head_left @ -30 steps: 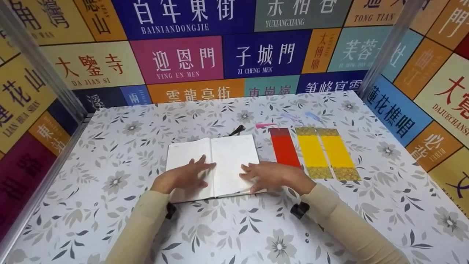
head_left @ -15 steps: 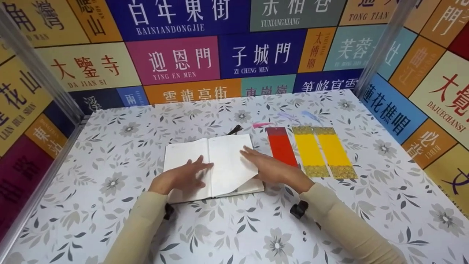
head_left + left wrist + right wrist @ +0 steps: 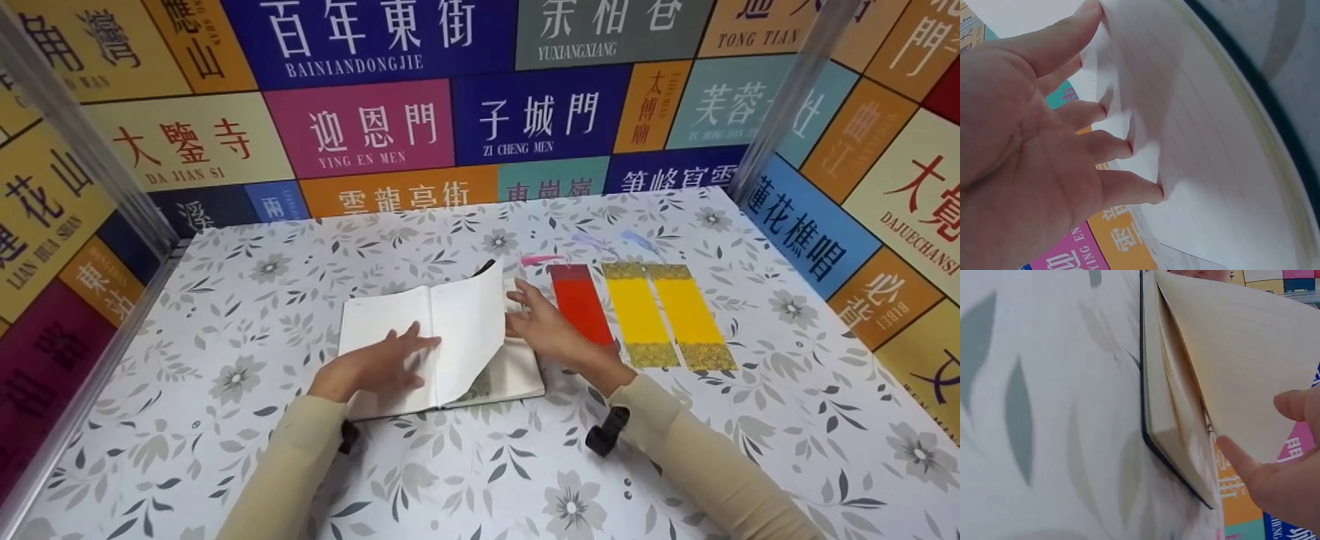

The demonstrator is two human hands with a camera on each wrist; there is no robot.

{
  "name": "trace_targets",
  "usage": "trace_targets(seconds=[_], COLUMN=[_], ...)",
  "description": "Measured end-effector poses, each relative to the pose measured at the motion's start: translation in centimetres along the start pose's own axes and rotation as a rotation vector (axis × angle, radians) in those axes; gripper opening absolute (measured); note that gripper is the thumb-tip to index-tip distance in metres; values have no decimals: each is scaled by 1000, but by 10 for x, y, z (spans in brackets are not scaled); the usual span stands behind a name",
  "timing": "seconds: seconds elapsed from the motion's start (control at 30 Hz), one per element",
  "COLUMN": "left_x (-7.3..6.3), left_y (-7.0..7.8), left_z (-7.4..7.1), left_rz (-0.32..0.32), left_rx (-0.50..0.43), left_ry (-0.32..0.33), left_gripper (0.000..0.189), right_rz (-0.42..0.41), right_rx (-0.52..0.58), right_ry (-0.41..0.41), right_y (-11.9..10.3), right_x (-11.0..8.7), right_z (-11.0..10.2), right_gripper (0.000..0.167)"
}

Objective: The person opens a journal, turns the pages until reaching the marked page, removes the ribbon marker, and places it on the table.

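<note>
An open notebook [image 3: 386,304] with blank white pages lies at the middle of the table. My left hand [image 3: 382,360] rests on its left page near the spine, fingers spread; the left wrist view shows the fingertips [image 3: 1154,194] pressing the faintly lined paper. A right-hand page [image 3: 465,330] stands lifted and curled toward the spine. At its outer edge is my right hand [image 3: 551,322], thumb and fingers apart; in the right wrist view one fingertip [image 3: 1227,445] meets the page's edge. Beneath the raised page shows part of a dark green patterned piece [image 3: 480,384], mostly hidden.
Right of the notebook lie a red strip [image 3: 579,300] and two yellow strips [image 3: 636,307] with gold ends, bookmark-like, with pink [image 3: 541,260] and bluish tassels above. A dark tassel [image 3: 487,265] pokes out past the notebook's top. Printed sign panels [image 3: 375,127] enclose the flower-patterned table.
My right hand has gone from lying on the right page to its outer edge, and the page has risen and curled left, exposing the green patterned piece. My left hand stays in place.
</note>
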State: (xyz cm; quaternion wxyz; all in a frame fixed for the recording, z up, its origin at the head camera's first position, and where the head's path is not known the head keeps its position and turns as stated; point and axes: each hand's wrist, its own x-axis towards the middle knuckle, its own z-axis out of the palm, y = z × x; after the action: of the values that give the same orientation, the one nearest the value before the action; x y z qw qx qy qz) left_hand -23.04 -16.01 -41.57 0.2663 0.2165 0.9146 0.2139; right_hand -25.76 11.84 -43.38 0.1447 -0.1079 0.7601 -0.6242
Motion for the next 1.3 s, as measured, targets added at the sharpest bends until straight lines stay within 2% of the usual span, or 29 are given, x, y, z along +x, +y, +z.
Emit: trace_targets(seconds=[0.17, 0.37, 0.47, 0.6, 0.7, 0.83, 0.97, 1.07, 1.13, 1.2, 1.3], left_x=[-1, 0, -1, -4, -8, -17, -26, -31, -34, -35, -34], left_y=[1, 1, 1, 4, 9, 16, 20, 21, 22, 24, 23], left_z=[2, 2, 3, 5, 8, 14, 20, 21, 22, 21, 19], left_rz=[-5, -13, -31, -58, -67, -49, 16, 45, 42, 15, -8], left_rx=[-9, 19, 19, 22, 30, 63, 62, 4, -54, -143, -274], left_ry=[3, 2, 2, 26, 70, 147, 218, 239, 252, 274, 338], left_gripper=[68, 66, 66, 65, 61, 54, 45, 40, 41, 45, 47], right_rz=[98, 208, 246, 299, 313, 276, 212, 138, 98, 61, -16], right_rx=[241, 477, 521, 494, 467, 455, 481, 527, 523, 480, 327], right_ry=[22, -34, -47, -34, -14, -11, -58, -138, -172, -180, -185], right_y=[6, 9, 10, 12, 13, 13, 10, 7, 5, 3, 0], right_x=[2, 0, 0, 0, 1, -1, -7, -11, -14, -16, -18], right_z=[8, 9, 9, 11, 12, 11, 14, 20, 25, 30, 36], right_gripper=[69, 47, 47, 47, 46, 42, 47, 56, 62, 64, 64])
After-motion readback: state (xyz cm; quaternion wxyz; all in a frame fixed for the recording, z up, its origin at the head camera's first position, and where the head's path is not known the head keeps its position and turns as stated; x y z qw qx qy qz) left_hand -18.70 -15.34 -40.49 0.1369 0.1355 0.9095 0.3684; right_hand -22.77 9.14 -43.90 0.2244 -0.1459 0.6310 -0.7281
